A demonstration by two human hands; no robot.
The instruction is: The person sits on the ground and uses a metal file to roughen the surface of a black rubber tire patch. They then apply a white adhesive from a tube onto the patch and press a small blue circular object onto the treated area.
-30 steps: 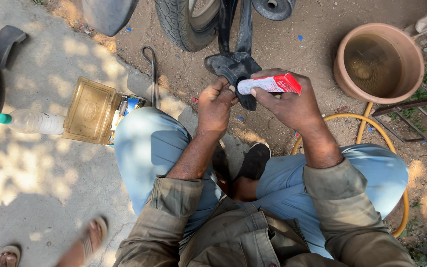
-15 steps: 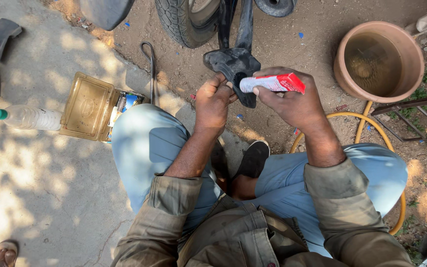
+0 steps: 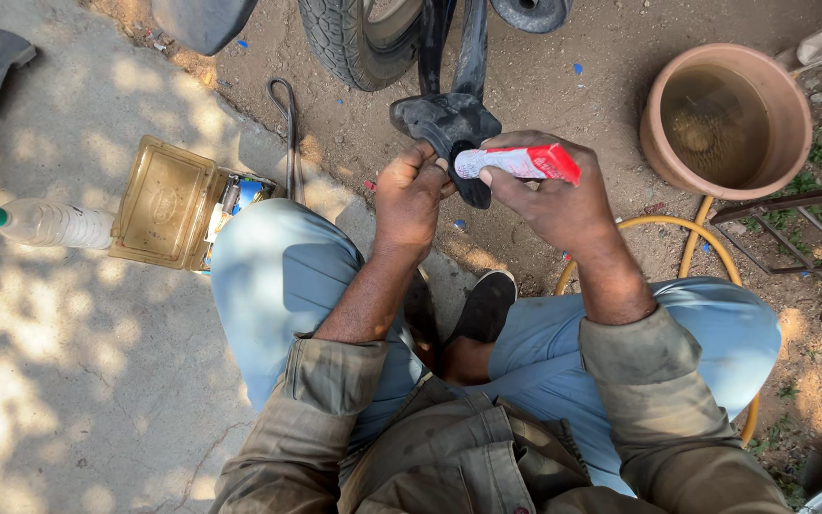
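Hands first: two of them, both busy over the dirt in front of the knees. Right hand (image 3: 554, 195) has its fingers wrapped round one tube (image 3: 516, 162), white with a red end, lying sideways. Left hand (image 3: 411, 195) is closed on one strip of black rubber (image 3: 454, 128), fingers pinching it right beside the tube's white tip. The rubber runs up toward a tyre (image 3: 349, 43) at the top edge of the ground. Counting the rest: one clay pot (image 3: 725, 114) with murky water off to the right, one yellow hose (image 3: 706, 228) curling below it, one open tin (image 3: 164, 202) with bits inside on the concrete at left, one plastic bottle (image 3: 45, 224) with a green cap lying just beside the tin.
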